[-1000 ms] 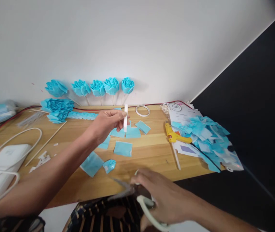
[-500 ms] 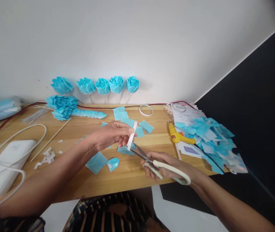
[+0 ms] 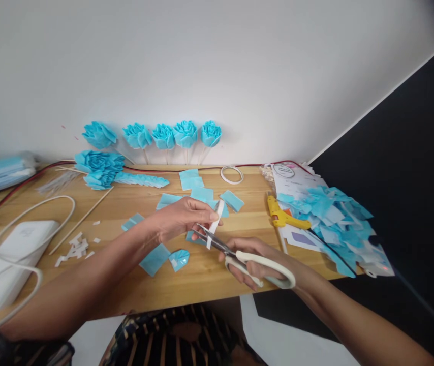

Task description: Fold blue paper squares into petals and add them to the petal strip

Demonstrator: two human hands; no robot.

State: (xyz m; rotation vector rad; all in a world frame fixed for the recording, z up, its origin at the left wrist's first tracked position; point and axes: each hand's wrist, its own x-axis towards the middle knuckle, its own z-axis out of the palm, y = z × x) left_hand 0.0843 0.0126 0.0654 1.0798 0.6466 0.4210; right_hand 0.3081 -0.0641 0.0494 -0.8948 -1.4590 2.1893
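1. A pale wooden table (image 3: pixel 144 292) runs along a plain whitish wall (image 3: pixel 202 61), with a dark panel (image 3: pixel 411 168) slanting down on the right
2. A red and black cable (image 3: pixel 255 164) follows the table's back edge; five blue flowers (image 3: pixel 185 133) on thin stems lean against the wall, the leftmost one tilted furthest
3. More flower heads (image 3: pixel 100 168) lie on the wood at the left, touching a ruffled blue strip (image 3: pixel 143 179)
4. Nearer the left end are a white power bank (image 3: pixel 14 259), a looped white cord (image 3: pixel 70 201), a thin stick (image 3: pixel 83 218) and small white scraps (image 3: pixel 75 247)
5. A clear packet (image 3: pixel 1 175) at the far left has blue and white sheets inside; another plastic packet (image 3: pixel 268 173), back right, seems to hold slim pale sticks
6. On the right a yellow glue gun (image 3: pixel 283 216) lies beside a loose heap of blue pieces (image 3: pixel 331 213)
7. The left hand (image 3: pixel 188 216) pinches a narrow white band (image 3: pixel 219 208) above the table, its lower end between the parted scissor blades
8. The right hand (image 3: pixel 257 246) grips the scissors (image 3: pixel 230 252) by their pale handles
9. Blue squares (image 3: pixel 202 194) and a white ring (image 3: pixel 231 174) lie beyond the hands
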